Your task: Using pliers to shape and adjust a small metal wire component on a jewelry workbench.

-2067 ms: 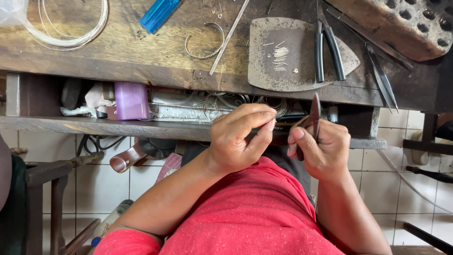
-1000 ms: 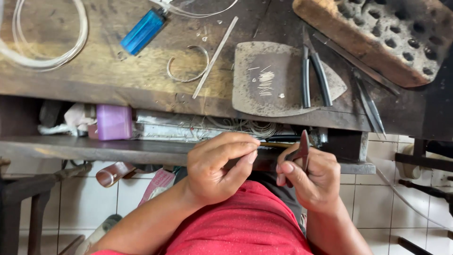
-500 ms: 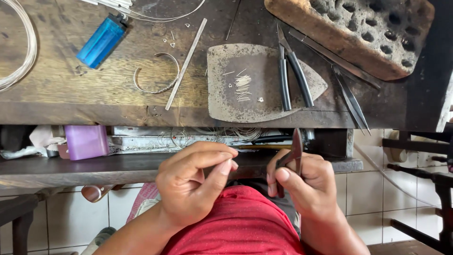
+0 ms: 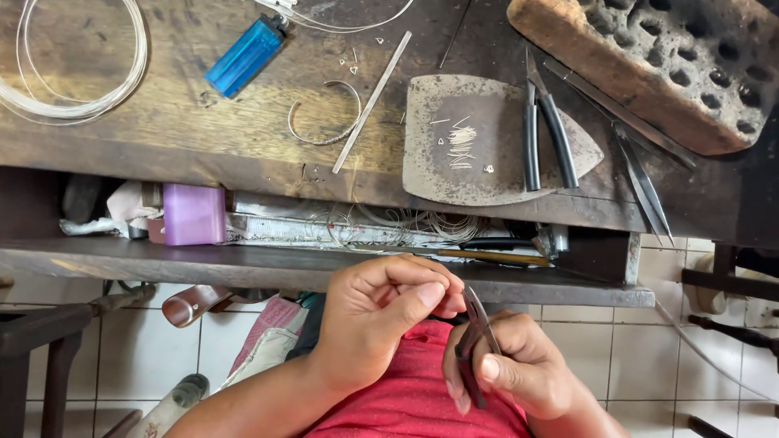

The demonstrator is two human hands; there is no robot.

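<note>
Below wooden workbench (image 4: pixel 162 154), right hand's (image 4: pixel 511 373) pliers (image 4: pixel 475 324) upright, tips toward bench.

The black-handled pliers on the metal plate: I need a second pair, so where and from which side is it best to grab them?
Probably grip the black-handled pliers by the two sleeved handles, coming from the near bench edge. The handles point toward the person and lie flat on the metal plate; the thin jaws point away.

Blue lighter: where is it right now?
In the head view the blue lighter lies at the upper left of the wooden bench, between the coil of silver wire at far left and the open wire ring.
</note>
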